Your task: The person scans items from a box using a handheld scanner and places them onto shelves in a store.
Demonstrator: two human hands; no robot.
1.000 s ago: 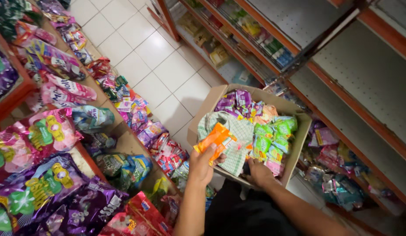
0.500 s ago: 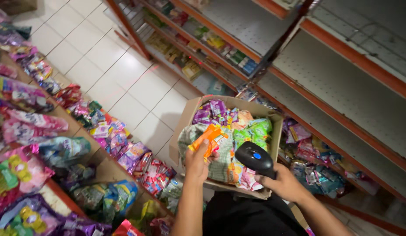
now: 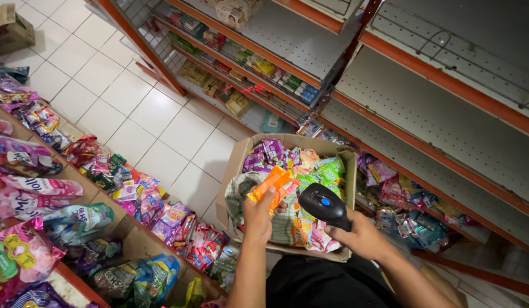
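The orange snack packet is pinched in the grip of the left hand, with the fingers pressed on its lower end, and it is held up just over the open cardboard box. The right hand is wrapped tight around the handle of a black scanner, whose head sits just beside the packet. The box is full of purple, green and pink packets on a checked cloth, and around it are the white tiled floor, a low rack of bright snack bags on the left and grey shelves with orange edges on the right.
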